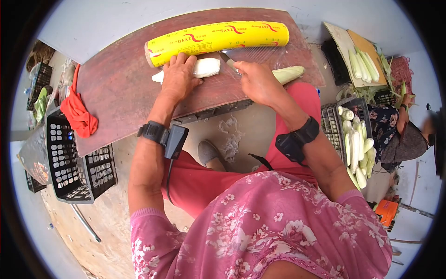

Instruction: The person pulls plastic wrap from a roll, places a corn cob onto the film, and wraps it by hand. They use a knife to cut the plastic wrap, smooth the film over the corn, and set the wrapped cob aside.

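Note:
My left hand (179, 79) is closed over a pale ear of corn (207, 68), apparently film-wrapped, lying on the red-brown table. A knife (227, 59) is in my right hand (260, 83), its blade pointing up and left, close to the corn's right end. Clear plastic film spreads around the blade and below the roll. Just beyond my fingers lies a yellow-printed roll of cling film (218, 41), across the back of the table. Another ear of corn in its pale green husk (288, 74) sits right of my right hand, partly hidden by it.
Black crates (100, 172) and a red cloth (79, 111) are at the table's left end. On the right stands a crate of corn ears (357, 144); behind it more ears (364, 66) lie on a board. Another person (402, 130) sits at far right.

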The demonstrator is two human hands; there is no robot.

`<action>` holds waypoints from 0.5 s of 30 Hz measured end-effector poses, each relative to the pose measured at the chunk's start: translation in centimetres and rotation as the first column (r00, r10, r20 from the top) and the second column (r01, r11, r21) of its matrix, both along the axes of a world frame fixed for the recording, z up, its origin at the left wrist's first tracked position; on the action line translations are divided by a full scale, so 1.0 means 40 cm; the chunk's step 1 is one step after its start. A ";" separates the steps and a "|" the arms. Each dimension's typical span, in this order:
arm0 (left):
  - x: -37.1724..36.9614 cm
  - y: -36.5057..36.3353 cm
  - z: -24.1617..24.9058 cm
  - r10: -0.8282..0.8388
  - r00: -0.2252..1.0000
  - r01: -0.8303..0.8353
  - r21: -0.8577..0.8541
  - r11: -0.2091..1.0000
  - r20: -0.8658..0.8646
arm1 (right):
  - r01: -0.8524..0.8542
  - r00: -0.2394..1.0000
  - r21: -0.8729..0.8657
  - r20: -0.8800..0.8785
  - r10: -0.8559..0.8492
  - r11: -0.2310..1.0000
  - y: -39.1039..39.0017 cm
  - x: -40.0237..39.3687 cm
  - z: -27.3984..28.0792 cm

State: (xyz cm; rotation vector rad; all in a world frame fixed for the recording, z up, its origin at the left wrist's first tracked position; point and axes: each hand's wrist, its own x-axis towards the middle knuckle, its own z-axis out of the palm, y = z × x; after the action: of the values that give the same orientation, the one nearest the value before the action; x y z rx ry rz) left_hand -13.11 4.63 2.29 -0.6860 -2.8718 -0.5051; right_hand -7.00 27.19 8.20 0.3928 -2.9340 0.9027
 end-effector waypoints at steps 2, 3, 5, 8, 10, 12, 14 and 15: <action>-0.001 0.001 0.001 0.005 1.000 -0.005 -0.005 1.000 0.004 | 0.006 1.000 0.012 0.005 -0.006 1.000 -0.007 -0.006 0.002; -0.002 0.001 0.000 0.006 1.000 -0.006 -0.006 1.000 0.002 | 0.019 1.000 0.017 0.019 -0.019 1.000 -0.011 -0.007 0.003; -0.002 0.002 0.001 0.008 1.000 -0.008 -0.006 1.000 0.003 | 0.045 0.998 0.028 0.044 -0.046 0.999 -0.017 -0.010 0.004; 0.002 0.003 0.007 0.011 1.000 -0.011 -0.008 1.000 0.006 | 0.002 0.999 0.084 0.032 -0.005 0.996 -0.019 -0.013 0.010; 0.000 0.002 0.002 0.009 1.000 -0.009 -0.009 1.000 -0.004 | 0.005 0.995 0.117 0.100 -0.017 0.993 -0.027 -0.013 0.027; -0.003 -0.001 -0.006 -0.003 1.000 0.003 0.000 1.000 -0.025 | 0.005 0.989 0.157 0.144 -0.028 0.988 -0.034 -0.012 0.037; -0.006 -0.002 -0.009 -0.005 1.000 0.005 0.000 1.000 -0.023 | 0.002 0.986 0.203 0.164 -0.036 0.979 -0.038 -0.009 0.044; -0.004 -0.002 -0.004 -0.001 1.000 0.001 -0.004 1.000 -0.009 | -0.005 0.983 0.206 0.178 -0.033 0.979 -0.038 -0.004 0.052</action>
State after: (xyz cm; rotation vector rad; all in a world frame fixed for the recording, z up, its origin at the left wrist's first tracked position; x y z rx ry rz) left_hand -13.26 4.56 2.15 -0.6890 -2.8646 -0.4959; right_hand -7.16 25.66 10.27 0.3131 -3.2054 0.6678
